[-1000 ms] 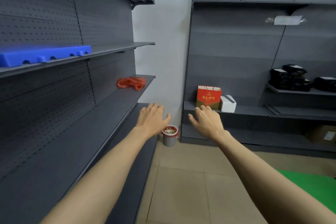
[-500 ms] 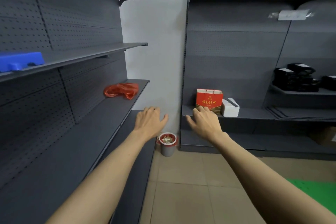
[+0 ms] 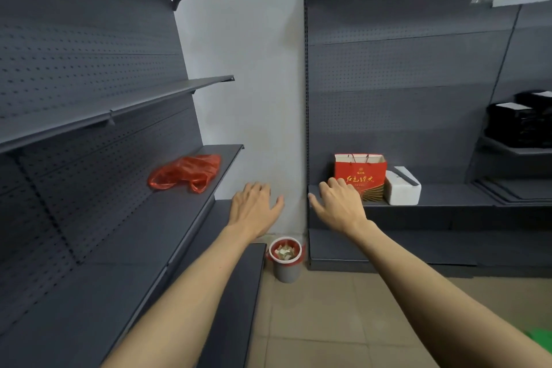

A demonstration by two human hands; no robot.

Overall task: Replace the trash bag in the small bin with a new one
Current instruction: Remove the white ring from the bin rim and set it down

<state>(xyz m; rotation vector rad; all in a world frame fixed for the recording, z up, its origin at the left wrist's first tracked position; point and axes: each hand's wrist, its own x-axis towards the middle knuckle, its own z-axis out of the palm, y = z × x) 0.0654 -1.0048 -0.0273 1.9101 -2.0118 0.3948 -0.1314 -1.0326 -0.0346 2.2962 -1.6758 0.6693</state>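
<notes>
A small grey bin (image 3: 287, 269) stands on the floor in the corner between two shelf units. A red bag lines its rim, and crumpled paper scraps fill it. A loose red plastic bag (image 3: 186, 172) lies on the left unit's middle shelf. My left hand (image 3: 254, 209) and my right hand (image 3: 339, 205) are stretched forward, palms down, fingers apart, holding nothing. Both hover above and short of the bin, the left hand nearer the red bag on the shelf.
Dark grey pegboard shelving (image 3: 89, 218) runs along the left; a second unit (image 3: 418, 203) faces me. On it stand a red gift bag (image 3: 361, 170) and a white box (image 3: 401, 188). Black packages (image 3: 519, 122) sit far right. The floor is beige tile (image 3: 328, 323).
The view has moved closer to the corner, so the bin and the red bag look bigger. Both hands stay outstretched and open. The blue item on the left shelf has left the frame.
</notes>
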